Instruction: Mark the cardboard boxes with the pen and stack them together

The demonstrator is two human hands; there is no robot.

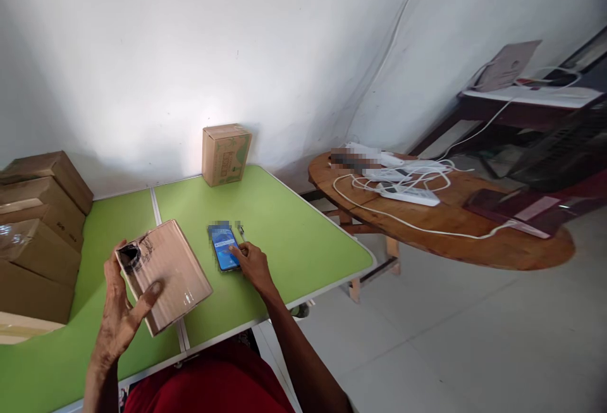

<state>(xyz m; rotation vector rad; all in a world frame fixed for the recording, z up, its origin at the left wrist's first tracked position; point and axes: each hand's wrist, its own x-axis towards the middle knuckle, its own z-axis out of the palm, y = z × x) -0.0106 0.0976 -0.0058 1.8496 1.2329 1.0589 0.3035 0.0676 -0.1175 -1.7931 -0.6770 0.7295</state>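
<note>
Left hand (119,312) grip clamped on flat brown taped cardboard parcel (164,276), tilted up off green desk (284,229) near its front edge; right hand (253,264) fingers apart, fingertip tapping blue-screened smartphone (223,246) lying flat mid-desk.

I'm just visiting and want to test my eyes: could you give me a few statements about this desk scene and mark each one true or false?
1. The left hand holds a flat cardboard parcel. True.
2. The right hand rests on a phone with a lit screen. True.
3. The table is red. False: it is green.
4. The small box by the wall lies open. False: it stands closed.
5. Brown boxes are stacked at the left. True.
</note>
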